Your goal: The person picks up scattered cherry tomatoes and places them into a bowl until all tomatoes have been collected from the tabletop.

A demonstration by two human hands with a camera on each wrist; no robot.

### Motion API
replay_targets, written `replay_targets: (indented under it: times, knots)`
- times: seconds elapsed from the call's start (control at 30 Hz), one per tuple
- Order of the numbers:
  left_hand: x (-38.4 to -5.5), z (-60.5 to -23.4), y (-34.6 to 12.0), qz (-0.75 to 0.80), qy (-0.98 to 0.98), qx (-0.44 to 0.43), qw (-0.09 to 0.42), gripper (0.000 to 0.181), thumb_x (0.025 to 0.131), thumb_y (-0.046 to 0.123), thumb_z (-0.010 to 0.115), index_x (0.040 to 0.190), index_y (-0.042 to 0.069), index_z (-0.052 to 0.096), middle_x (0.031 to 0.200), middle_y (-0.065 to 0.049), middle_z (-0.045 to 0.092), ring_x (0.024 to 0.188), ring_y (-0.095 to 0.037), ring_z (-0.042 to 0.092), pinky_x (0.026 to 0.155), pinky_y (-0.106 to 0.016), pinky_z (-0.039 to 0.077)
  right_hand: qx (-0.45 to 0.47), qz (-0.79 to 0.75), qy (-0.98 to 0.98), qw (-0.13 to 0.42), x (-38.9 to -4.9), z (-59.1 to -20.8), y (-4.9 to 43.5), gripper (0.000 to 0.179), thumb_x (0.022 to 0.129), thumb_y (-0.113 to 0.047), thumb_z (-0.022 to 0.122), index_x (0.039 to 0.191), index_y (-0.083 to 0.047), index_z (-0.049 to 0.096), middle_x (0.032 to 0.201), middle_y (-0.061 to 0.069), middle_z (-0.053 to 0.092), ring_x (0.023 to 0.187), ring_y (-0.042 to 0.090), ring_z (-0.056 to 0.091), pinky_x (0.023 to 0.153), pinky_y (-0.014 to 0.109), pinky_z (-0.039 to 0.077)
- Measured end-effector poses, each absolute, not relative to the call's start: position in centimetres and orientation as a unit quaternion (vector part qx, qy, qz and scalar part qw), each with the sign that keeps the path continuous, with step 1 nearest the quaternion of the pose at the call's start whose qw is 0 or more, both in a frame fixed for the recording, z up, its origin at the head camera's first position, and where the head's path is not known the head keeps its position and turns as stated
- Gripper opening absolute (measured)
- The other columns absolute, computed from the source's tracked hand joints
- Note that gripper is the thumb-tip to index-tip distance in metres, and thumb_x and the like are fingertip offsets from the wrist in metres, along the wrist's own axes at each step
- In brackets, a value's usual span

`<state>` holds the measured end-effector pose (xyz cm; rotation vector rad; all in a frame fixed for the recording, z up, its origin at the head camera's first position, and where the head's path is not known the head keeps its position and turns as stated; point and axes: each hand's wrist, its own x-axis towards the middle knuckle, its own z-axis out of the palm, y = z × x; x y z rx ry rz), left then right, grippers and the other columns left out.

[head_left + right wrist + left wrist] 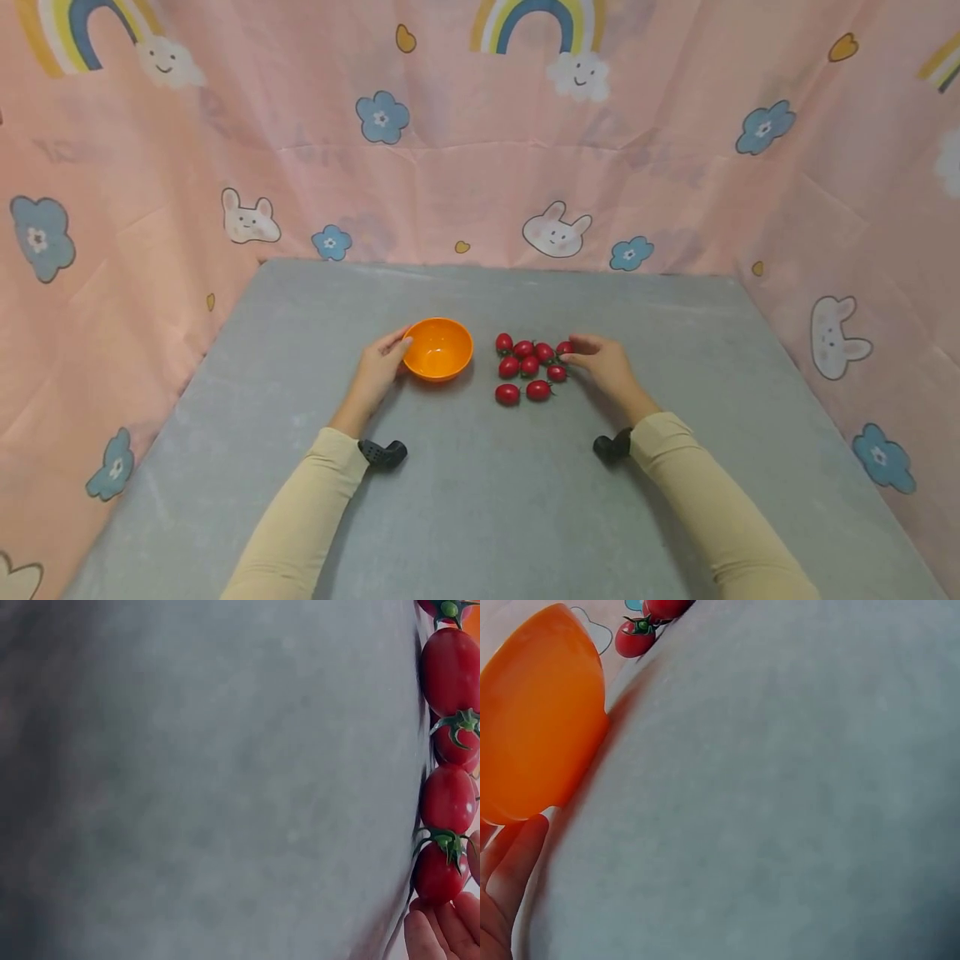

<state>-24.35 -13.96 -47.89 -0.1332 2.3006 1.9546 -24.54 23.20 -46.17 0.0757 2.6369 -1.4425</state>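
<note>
An orange bowl (438, 352) sits upright left of the table's middle, with its inside bare. My left hand (375, 368) holds it at the left side, thumb at the rim and fingers along the outer wall. In the left wrist view, fingertips touch the wall of the bowl (544, 720) low down. To the bowl's right lie several red cherry tomatoes (529, 366) with green stems. My right hand (606, 367) pinches the rightmost cherry tomato (564, 348) between thumb and fingers. The right wrist view has fingertips against that tomato (441, 874).
A grey table (480, 500) lies under everything. Pink patterned cloth (450, 183) hangs along its back and both sides. Each wrist carries a black camera, the left camera (384, 454) and the right camera (612, 447), close above the tabletop.
</note>
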Motion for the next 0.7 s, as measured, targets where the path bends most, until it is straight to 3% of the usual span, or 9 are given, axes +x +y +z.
replay_targets:
  times: [0.3,0.7]
  knots:
    - [-24.3,-48.7,-13.7,0.678,0.732,-0.050,0.044,0.046,0.102,0.032,0.055,0.145,0.014,0.053,0.149,-0.006,0.052,0.127,-0.022,0.056,0.077,-0.013,0.055,0.012,-0.469,0.881,0.064,-24.8,-46.3,23.0,0.054,0.094,-0.016,0.069,0.141,0.004,0.052,0.144,0.023,0.053,0.139,0.037,0.045,0.115,0.050,0.038]
    - [-24.2,-49.0,-13.6,0.685,0.724,-0.063,0.038,0.047,0.102,0.034,0.056,0.144,0.014,0.054,0.150,-0.006,0.052,0.127,-0.021,0.055,0.078,-0.012,0.055,0.017,-0.443,0.895,0.055,-24.8,-46.3,22.7,0.052,0.093,-0.017,0.069,0.138,0.004,0.055,0.141,0.023,0.056,0.136,0.038,0.048,0.113,0.050,0.040]
